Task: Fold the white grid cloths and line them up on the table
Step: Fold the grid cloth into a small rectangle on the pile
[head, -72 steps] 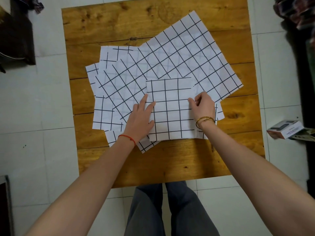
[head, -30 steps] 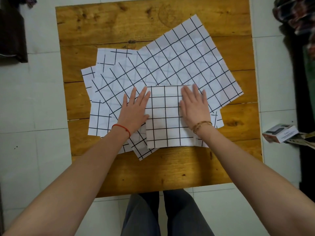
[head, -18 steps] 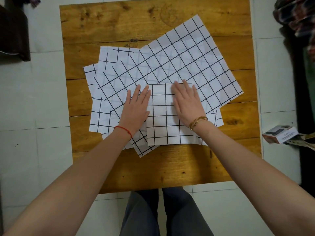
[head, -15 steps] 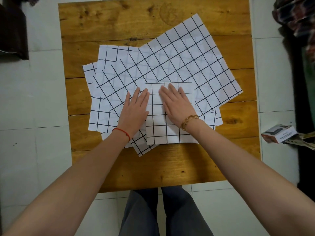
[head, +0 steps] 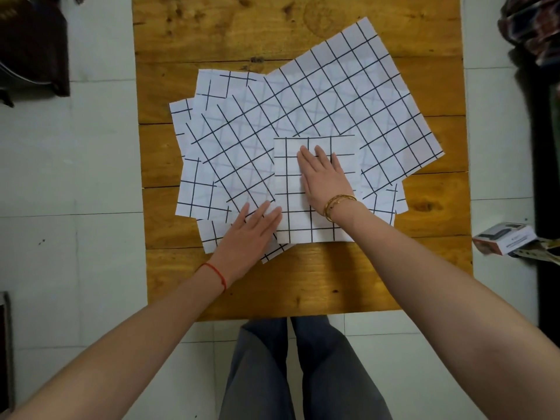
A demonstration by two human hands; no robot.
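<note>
The folded grid cloth (head: pixel 315 189) lies squared in the middle of the frame, on top of the spread grid cloths (head: pixel 303 116) that fan toward the upper right across the wooden bench (head: pixel 303 286). The right hand (head: pixel 325 180) presses flat on it, fingers (head: pixel 306 159) straight. The left hand (head: pixel 248 237) rests flat at its lower-left corner, fingers extended, grasping nothing. A small box (head: pixel 504 241) lies on the floor at the right edge.
</note>
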